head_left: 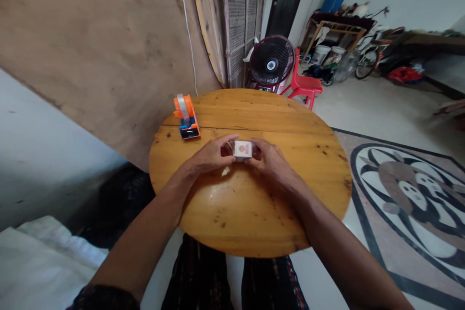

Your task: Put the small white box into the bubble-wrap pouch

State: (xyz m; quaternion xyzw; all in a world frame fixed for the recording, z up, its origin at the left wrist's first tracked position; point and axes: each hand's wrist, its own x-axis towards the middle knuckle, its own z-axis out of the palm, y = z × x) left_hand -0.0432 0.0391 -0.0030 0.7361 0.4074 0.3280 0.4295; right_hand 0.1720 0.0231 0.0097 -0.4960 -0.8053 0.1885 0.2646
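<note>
Near the middle of the round wooden table point(232, 223), a small white box point(243, 148) with a red print on its top face is held between both hands. My left hand point(214, 154) grips its left end, thumb and fingers curled round it. At the right end, my right hand point(269, 157) holds it in the same way. A small pale scrap point(225, 171) lies on the tabletop just below my left hand. What the box contains is hidden.
An orange and blue tape dispenser point(187, 117) stands at the table's back left. Behind the table are a fan point(271, 64) and a red plastic chair point(306, 85). A large brown board point(109, 34) leans at the left. Farther right stands a bicycle point(374, 53).
</note>
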